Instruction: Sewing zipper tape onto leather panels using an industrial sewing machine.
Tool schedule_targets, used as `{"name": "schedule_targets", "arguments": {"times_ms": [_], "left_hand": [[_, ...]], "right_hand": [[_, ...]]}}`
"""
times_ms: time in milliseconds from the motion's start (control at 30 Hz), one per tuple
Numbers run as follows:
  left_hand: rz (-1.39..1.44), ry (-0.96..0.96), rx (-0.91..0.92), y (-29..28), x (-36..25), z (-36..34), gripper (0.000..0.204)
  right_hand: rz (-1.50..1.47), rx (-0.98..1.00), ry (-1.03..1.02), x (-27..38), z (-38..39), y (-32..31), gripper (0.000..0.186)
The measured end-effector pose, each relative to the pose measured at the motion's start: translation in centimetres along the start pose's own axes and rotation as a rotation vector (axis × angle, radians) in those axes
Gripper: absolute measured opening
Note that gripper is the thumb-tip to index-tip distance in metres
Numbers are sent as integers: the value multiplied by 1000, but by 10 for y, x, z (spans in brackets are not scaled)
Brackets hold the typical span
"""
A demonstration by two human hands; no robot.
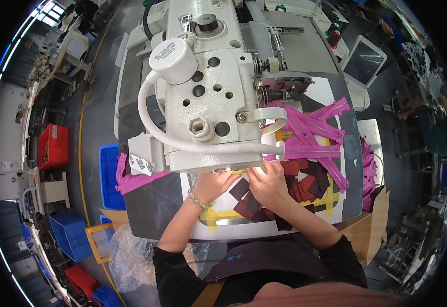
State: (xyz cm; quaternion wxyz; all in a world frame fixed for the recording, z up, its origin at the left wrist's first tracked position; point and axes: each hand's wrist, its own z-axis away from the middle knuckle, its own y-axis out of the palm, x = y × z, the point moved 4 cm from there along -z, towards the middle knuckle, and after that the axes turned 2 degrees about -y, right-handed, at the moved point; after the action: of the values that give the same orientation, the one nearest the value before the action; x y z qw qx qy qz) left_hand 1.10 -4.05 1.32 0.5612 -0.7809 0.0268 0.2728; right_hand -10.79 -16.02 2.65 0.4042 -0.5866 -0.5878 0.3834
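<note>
My left hand point(210, 187), with a beaded bracelet at its wrist, reaches under the front edge of a white sewing machine head point(208, 123). Its thumb and forefinger come together there, the other fingers partly hidden by the machine. Close beside it, my right hand point(268, 185) has its fingers bent and pressed together at the same edge. What either hand holds is hidden or too small to make out. Dark red and maroon fabric pieces point(305, 185) lie loosely around my right wrist. Pink zipper strips point(313, 130) are piled beyond them, to the right of the machine head.
More pink strips point(139, 180) stick out at the left, and another bundle point(369, 169) hangs at the right. Yellow tape point(210, 221) marks the white work surface. A screen point(365, 61) stands far right. Blue bins point(112, 171), clear plastic point(136, 256) and a cardboard box point(366, 230) surround the table.
</note>
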Motion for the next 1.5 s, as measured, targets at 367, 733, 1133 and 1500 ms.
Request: {"name": "schedule_targets", "arguments": {"times_ms": [367,733,1133,1500], "left_hand": [[-346,-19,-160,-1,-18,5,28],[-488,-58,-71,8,-29,5,24],[-414,-96,-46,15,-25,8,28],[-347,-94,-34,14,-19,7,31]], "right_hand": [[-10,-30,39,1,0,3,33],[-21,-43,42,-2,-4,-3,36],[-79,-42,44,-3,-1,-2,28],[-81,-50,50,-3,-6,-8,34]]}}
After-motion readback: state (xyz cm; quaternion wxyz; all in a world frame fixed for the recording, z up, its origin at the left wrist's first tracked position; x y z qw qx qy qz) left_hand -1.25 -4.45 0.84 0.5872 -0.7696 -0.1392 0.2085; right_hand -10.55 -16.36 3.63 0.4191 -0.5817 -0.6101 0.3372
